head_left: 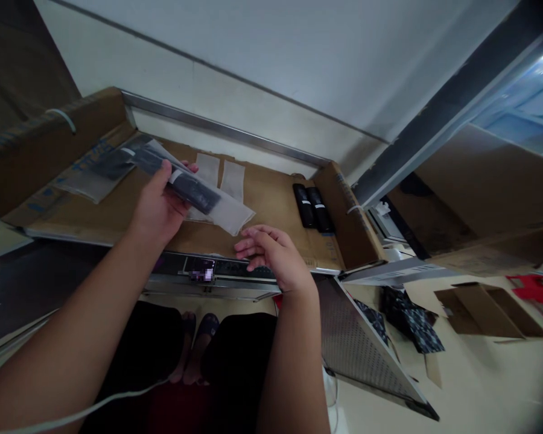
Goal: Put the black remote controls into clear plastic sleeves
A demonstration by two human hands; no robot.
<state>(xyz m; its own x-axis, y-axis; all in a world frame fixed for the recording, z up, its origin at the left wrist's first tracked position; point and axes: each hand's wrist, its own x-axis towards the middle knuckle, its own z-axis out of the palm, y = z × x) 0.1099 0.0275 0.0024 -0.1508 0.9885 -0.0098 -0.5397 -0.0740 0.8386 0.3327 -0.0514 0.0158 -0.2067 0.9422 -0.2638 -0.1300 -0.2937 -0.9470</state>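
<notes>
My left hand (160,208) is closed around a frosted plastic sleeve with a black oblong item (194,191) inside, a white band across it. The sleeve's free end (238,214) points right. Just beside that end is my right hand (271,252), its fingers loosely curled and apart, holding nothing. On the cardboard behind my left hand lie more filled sleeves (104,172). Two flat, pale sleeves (232,179) rest past the held one. Two black oblong items (311,208) with white bands lie side by side at the right of the cardboard.
The cardboard-lined work surface (271,226) has raised cardboard walls (350,220) left and right. A perforated metal panel (366,340) slants below on the right. An opened carton (489,310) and dark patterned packages (409,319) are on the floor. A white cable (117,396) crosses my lap.
</notes>
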